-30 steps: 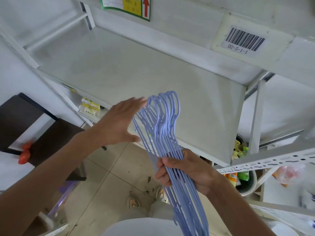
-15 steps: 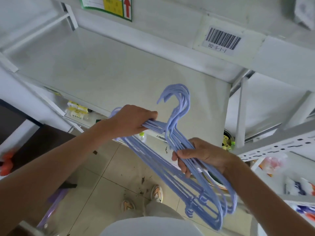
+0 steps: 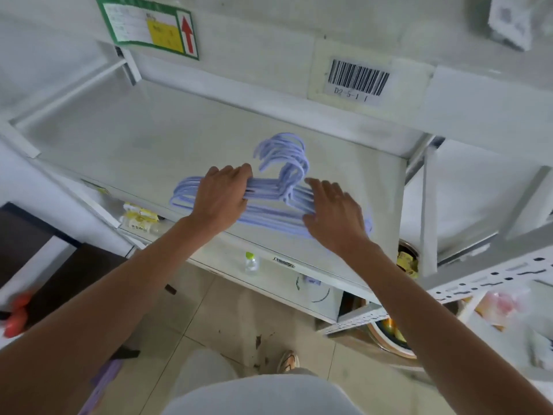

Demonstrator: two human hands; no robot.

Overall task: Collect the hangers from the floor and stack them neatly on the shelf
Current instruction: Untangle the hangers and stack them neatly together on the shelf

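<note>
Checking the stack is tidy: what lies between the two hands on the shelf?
In the head view, the hangers' bunched hooks and necks lie between the left hand and right hand, on the shelf.

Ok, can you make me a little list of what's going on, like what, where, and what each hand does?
thing: bundle of purple hangers
where: lying flat on the white shelf, hooks pointing to the back
left hand: fingers curled in a grip round the bundle's left side
right hand: flat, fingers straight, resting on the right side
below: small bottle on the lower shelf
</note>
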